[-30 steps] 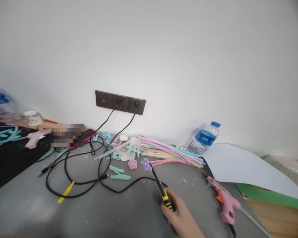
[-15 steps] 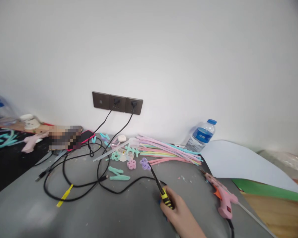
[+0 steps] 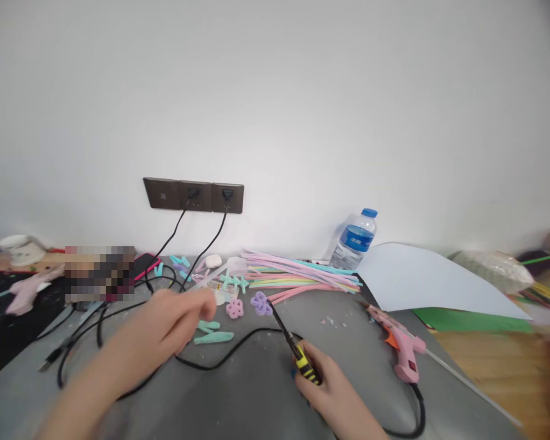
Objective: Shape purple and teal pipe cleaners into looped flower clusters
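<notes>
In the head view, my right hand grips a long thin black tool with a yellow-and-black handle. The tip of that tool meets a purple looped flower, which looks made of fuzzy pipe cleaner. Beside it lies a smaller pink flower. My left hand hangs over the cables at left, its fingers curled and closed. Its fingertips face away, so what they hold, if anything, is hidden. Right by it are teal folded pieces.
A bundle of pastel pipe cleaners lies near the wall. Behind it leans a water bottle. A pink glue gun rests at right by white paper. Black cables loop across the grey table; a phone lies at left.
My left hand has come into view from the lower left, over the cables. My right hand keeps its hold on the tool beside the purple flower. The view has shifted slightly.
</notes>
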A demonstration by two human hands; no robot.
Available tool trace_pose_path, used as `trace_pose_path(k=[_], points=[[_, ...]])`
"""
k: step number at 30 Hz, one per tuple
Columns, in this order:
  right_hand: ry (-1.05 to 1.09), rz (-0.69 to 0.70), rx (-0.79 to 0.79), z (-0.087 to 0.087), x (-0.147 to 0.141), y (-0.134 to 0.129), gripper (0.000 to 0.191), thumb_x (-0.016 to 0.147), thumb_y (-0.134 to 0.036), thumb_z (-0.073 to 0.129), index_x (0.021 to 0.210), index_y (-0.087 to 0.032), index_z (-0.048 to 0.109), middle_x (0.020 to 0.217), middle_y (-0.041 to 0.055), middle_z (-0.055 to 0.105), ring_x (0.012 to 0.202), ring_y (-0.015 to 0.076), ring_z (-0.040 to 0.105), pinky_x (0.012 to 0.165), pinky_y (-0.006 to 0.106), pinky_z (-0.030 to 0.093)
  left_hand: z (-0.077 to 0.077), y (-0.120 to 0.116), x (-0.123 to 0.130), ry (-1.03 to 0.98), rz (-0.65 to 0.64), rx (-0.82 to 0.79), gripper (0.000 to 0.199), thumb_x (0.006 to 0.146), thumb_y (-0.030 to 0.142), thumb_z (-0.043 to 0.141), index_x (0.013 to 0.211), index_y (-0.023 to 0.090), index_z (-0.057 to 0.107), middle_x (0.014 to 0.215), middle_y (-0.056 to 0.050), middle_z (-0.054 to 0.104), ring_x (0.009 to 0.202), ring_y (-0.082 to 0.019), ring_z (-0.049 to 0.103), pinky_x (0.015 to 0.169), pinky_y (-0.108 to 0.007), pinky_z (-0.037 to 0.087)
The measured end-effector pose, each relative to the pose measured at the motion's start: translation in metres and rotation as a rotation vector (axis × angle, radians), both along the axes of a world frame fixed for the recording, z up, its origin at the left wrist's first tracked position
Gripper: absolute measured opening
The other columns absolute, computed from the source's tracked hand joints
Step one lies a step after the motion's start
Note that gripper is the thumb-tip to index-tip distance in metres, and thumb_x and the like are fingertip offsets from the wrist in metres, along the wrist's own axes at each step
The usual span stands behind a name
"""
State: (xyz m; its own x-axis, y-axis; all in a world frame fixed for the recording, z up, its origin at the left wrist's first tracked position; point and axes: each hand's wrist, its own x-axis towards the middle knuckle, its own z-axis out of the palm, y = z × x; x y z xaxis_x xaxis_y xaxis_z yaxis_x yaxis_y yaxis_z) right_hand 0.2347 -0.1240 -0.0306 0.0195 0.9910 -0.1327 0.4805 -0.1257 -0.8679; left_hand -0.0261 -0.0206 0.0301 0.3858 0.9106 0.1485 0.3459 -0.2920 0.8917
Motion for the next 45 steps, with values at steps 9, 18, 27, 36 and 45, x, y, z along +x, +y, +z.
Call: trace_pose_path(k=[9, 18, 27, 36, 45], points=[[-0.129, 0.013, 0.007, -0.015, -0.004, -0.001, 0.012, 0.066, -0.023, 0.047, 0.078, -0.022, 0.049, 0.065, -0.0037, 0.05, 0.062, 0.0149, 0.045, 0.059, 0.024, 0.032, -0.067, 0.027, 0.061, -0.363, -0.031, -0.322, 0.04, 0.082, 0.059, 0.049, 0.09, 0.019, 0.052, 0.059, 0.005, 0.05, 0.04, -0.008, 0.042, 0.037, -0.019, 0.029], [-0.198, -0.11, 0.095, -0.027, -0.014, -0.011, 0.022, 0.067, -0.023, 0.053, 0.089, -0.023, 0.058, 0.065, -0.0009, 0.062, 0.059, 0.0194, 0.056, 0.057, 0.025, 0.037, -0.072, 0.014, 0.052, -0.281, -0.21, -0.508, 0.061, 0.075, 0.078, 0.045, 0.071, 0.017, 0.05, 0.059, -0.002, 0.061, 0.042, -0.009, 0.045, 0.039, -0.021, 0.028], [-0.175, -0.154, 0.113, -0.024, -0.015, -0.011, 0.02, 0.068, -0.022, 0.054, 0.087, -0.023, 0.057, 0.064, -0.0013, 0.062, 0.057, 0.0184, 0.056, 0.055, 0.024, 0.037, -0.067, 0.008, 0.056, -0.291, -0.282, -0.349, 0.048, 0.087, 0.06, 0.047, 0.069, 0.017, 0.051, 0.053, 0.002, 0.05, 0.044, -0.008, 0.037, 0.043, -0.021, 0.026], [-0.176, -0.049, 0.043, -0.021, -0.011, -0.008, 0.017, 0.068, -0.02, 0.051, 0.085, -0.023, 0.053, 0.066, -0.0032, 0.059, 0.059, 0.0167, 0.054, 0.057, 0.023, 0.036, -0.068, 0.008, 0.056, -0.289, -0.249, -0.288, 0.041, 0.088, 0.052, 0.05, 0.067, 0.017, 0.048, 0.054, 0.006, 0.042, 0.047, -0.008, 0.034, 0.047, -0.022, 0.025], [-0.1, -0.018, -0.002, -0.008, -0.012, -0.008, 0.014, 0.068, -0.021, 0.05, 0.082, -0.022, 0.053, 0.066, -0.0039, 0.054, 0.061, 0.0152, 0.049, 0.059, 0.023, 0.036, -0.069, 0.01, 0.056, -0.248, -0.238, -0.246, 0.038, 0.09, 0.046, 0.047, 0.064, 0.019, 0.044, 0.051, 0.007, 0.035, 0.048, -0.009, 0.032, 0.051, -0.023, 0.026]])
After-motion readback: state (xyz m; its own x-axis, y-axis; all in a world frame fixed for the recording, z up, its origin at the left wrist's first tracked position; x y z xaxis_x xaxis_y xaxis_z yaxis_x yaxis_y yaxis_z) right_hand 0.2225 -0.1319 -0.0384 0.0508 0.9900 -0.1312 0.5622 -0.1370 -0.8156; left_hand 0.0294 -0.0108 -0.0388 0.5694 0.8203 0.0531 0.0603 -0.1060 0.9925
